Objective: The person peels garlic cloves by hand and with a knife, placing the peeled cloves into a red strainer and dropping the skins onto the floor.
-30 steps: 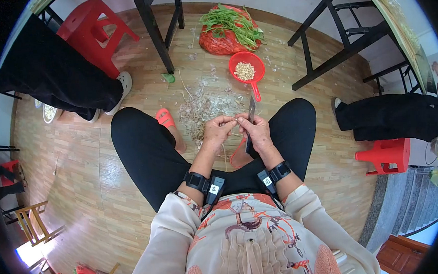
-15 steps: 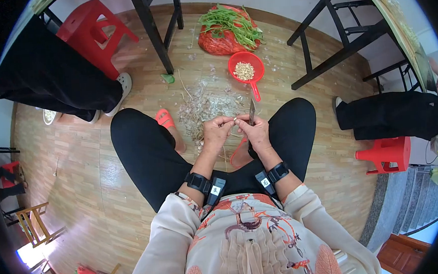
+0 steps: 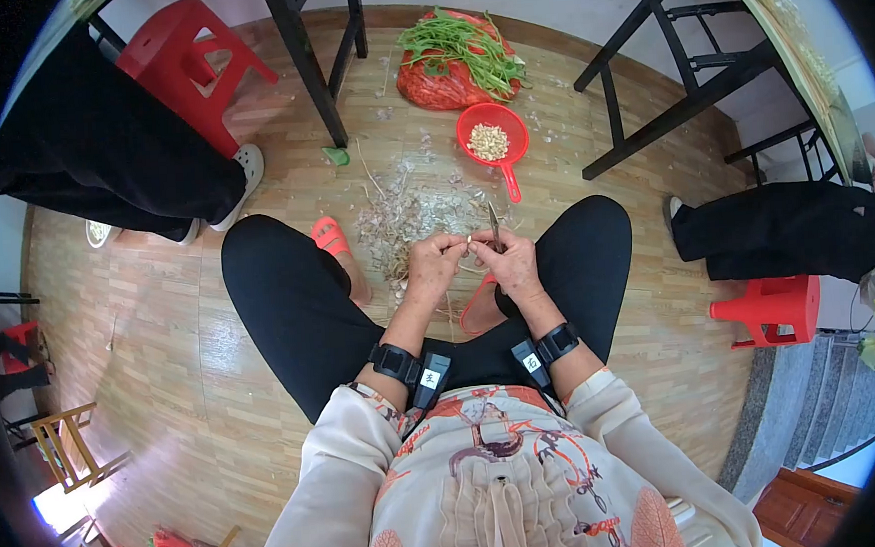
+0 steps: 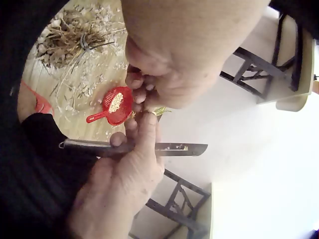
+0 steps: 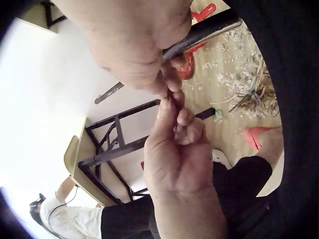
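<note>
Both hands meet fingertip to fingertip above the floor, between the knees. My left hand (image 3: pixel 435 266) pinches a small pale garlic clove (image 3: pixel 470 241) between thumb and finger. From the other side, my right hand (image 3: pixel 512 267) meets the clove with its thumb tip and also grips a knife (image 4: pixel 182 149), fingers curled round its dark handle (image 5: pixel 204 34). The blade points away from the body, with bits stuck on it in the left wrist view. Below lies a tied bundle of garlic (image 5: pixel 255 95) amid scattered skins (image 3: pixel 423 199).
Ahead stands a red colander (image 3: pixel 513 185) with peeled cloves (image 3: pixel 489 142). Behind it is a red mesh bag (image 3: pixel 431 88) topped with green stalks (image 3: pixel 464 49). Black table legs (image 3: pixel 317 70) and a red stool (image 3: pixel 179 64) stand around. People in dark trousers (image 3: pixel 120 153) are at both sides.
The right hand has turned slightly and the knife blade has swung a little to the left. The clove's pale surface shows more clearly between the fingertips than a second ago.
</note>
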Available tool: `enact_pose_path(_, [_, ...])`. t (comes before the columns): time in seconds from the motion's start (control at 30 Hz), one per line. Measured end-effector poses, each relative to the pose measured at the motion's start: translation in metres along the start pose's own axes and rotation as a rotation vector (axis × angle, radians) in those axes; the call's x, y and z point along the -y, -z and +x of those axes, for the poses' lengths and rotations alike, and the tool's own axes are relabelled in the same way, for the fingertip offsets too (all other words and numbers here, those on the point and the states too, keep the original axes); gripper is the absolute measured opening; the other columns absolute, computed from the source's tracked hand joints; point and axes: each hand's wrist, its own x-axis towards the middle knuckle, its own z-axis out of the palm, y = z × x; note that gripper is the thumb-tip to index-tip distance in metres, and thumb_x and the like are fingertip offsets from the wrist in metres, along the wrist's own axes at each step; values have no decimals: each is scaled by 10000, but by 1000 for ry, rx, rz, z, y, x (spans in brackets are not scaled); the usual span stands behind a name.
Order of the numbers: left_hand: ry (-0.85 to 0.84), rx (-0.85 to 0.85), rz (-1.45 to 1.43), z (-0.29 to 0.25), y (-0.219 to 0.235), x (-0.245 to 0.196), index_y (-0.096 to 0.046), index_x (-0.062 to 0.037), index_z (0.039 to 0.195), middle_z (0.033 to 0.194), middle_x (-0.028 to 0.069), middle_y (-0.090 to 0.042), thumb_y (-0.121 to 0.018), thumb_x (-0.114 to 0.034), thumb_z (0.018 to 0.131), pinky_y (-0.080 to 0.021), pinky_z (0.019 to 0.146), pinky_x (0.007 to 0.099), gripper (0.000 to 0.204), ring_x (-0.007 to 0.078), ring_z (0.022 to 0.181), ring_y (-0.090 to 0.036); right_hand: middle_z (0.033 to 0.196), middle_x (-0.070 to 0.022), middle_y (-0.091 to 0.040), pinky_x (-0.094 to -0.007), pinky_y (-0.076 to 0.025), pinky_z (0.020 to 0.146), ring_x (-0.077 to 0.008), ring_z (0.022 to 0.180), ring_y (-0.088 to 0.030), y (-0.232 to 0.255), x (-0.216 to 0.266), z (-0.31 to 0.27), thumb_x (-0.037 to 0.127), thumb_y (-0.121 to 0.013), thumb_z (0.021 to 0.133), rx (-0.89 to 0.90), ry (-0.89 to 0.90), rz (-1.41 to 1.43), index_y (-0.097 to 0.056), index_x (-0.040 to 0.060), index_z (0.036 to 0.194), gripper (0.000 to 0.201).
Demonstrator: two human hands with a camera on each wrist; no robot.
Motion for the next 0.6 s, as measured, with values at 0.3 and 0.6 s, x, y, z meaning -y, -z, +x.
enact_pose_path(0.3, [126, 60, -52, -1, 4, -7, -610, -11, 790, 648, 6, -567, -592, -79, 718, -396, 450, 189, 101, 58, 518, -480, 693, -46, -532, -199, -427, 499, -90, 553, -553, 5, 7, -1, 19, -596, 705, 59, 78, -137, -580, -32, 818, 125])
enact_pose_path(0.6, [249, 55, -232, -4, 6, -14, -596, -21, 761, 540, -10, -510, -603, -121, 728, -295, 354, 166, 106, 39, 409, -417, 743, -102, -548, -260, -438, 555, -182, 626, -557, 6, 7, 0, 14, -597, 664, 48, 160, -263, -585, -10, 801, 140])
